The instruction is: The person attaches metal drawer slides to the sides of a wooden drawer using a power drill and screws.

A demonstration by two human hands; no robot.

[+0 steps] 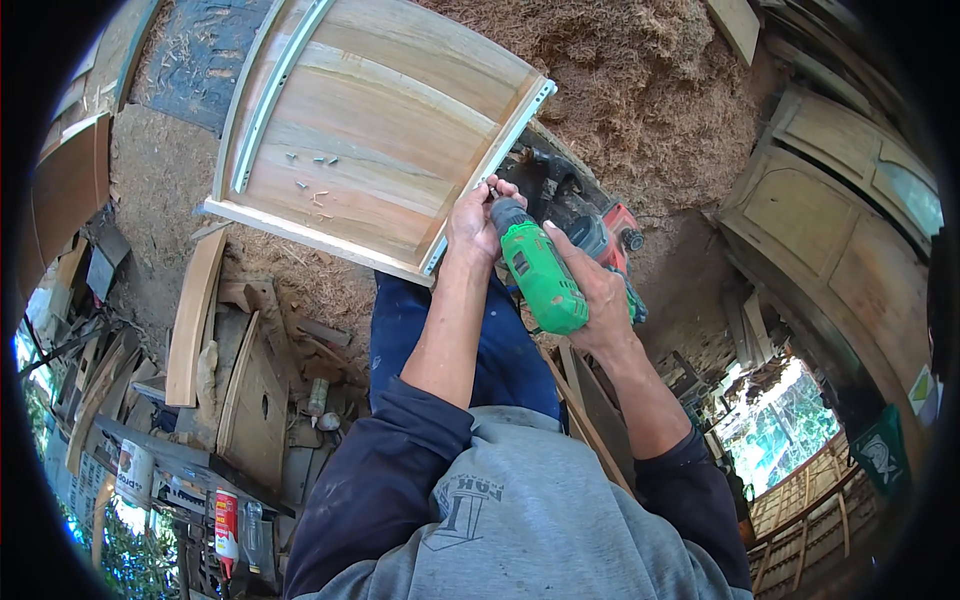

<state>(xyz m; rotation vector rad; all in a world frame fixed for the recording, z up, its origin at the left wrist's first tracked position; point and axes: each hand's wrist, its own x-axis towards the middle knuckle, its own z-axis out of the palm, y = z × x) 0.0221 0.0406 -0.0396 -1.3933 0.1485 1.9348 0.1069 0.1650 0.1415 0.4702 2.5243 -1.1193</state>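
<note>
Seen from above, a person in a grey sweatshirt with dark blue sleeves holds a green plastic power drill (540, 277) against the right edge of a pale wooden drawer box (370, 130). The right hand (598, 290) wraps the drill's smooth, rounded body, fingers curled tight around it. The left hand (473, 222) sits at the drill's dark nose, fingers pinched together around the tip where it meets a white metal drawer rail (490, 160) running along the box's side. A matching pale rail (272, 95) lies along the opposite side. The box is flat-bottomed, of streaked light brown and greenish boards with a cream front edge; several small loose screws (310, 180) lie scattered on its inner panel.

Coarse, fibrous sawdust (640, 90) covers the ground beyond. Just behind the drill rests a red and black power tool (610, 235). At right stand arched, panelled wooden doors (830, 230), unfinished and matt. At lower left, curved wooden offcuts (195, 320) lie piled, and near the bottom edge stand a white cylindrical tin (134, 472) with a dark label and a slim red and white tube (227, 528)
</note>
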